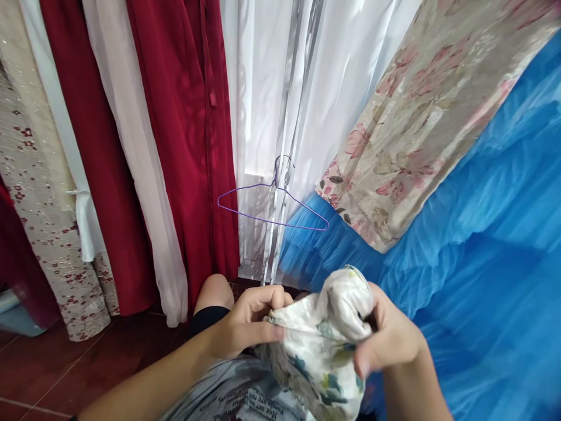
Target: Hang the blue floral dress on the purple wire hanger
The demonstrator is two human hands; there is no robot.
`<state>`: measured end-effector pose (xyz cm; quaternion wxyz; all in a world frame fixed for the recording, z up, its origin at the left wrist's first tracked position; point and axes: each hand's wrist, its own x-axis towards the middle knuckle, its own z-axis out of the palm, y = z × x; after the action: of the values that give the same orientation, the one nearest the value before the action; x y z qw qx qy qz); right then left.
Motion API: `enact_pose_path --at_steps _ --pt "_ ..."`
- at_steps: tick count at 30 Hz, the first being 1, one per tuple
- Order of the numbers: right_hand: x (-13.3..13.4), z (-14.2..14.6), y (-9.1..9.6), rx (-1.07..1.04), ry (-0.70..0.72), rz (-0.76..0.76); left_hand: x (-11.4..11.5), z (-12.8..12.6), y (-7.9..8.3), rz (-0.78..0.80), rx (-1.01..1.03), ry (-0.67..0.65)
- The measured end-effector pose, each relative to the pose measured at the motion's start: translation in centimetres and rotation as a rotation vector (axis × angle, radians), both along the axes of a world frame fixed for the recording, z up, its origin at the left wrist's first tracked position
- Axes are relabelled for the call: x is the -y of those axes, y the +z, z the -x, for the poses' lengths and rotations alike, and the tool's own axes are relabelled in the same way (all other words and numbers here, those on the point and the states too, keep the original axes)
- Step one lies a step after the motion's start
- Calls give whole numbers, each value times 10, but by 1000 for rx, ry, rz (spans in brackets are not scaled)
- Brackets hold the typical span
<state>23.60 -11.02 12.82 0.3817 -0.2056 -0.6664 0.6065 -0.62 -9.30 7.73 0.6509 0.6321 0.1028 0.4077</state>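
Observation:
A white cloth garment (324, 351) with a green and yellow leaf print is bunched up between my hands, low in the view. My left hand (252, 321) pinches its upper left edge between thumb and fingers. On the other side, my right hand (388, 339) grips a gathered, rolled part of the fabric, with the thumb in front and the fingers partly hidden behind it. What kind of garment it is, I cannot tell. Beyond my hands, a purple wire hanger (272, 221) hangs with nothing on it.
Dark red garments (175, 117), a pale pink one (144, 193) and patterned ones hang at left. White curtains (263, 105) hang behind the hanger. At right are a floral dress (394, 152) and a blue tulle skirt (495, 275). Red tiles (83, 374) cover the floor.

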Motion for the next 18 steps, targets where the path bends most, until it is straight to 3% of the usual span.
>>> enact_pose_path --at_steps 1,3,5,7,9,11,13,15,17,18 --pt "-7 -5 9 88 -12 -34 2 2 9 -10 -29 -25" --pt "-17 -13 24 255 -89 -95 2 5 23 -198 -194 14" --pt "-19 -21 33 374 -229 -216 -4 8 30 -540 -428 158" --pt "-17 -35 39 458 -438 -436 -21 14 30 -813 -653 352" --pt "-22 -54 42 451 -706 -683 -46 25 24 -900 -834 511" --pt "-39 -74 45 376 -916 -814 -74 40 20 -909 -927 580" --pt "-74 -89 43 317 -966 -740 -98 53 21 -943 -905 585" --pt "-120 -95 35 297 -901 -524 -112 60 28 -974 -858 575" --pt "-168 -91 23 151 -952 -209 -114 58 38 -962 -820 567" --pt "-191 -85 16 127 -959 -143 -112 55 43 -940 -804 555"
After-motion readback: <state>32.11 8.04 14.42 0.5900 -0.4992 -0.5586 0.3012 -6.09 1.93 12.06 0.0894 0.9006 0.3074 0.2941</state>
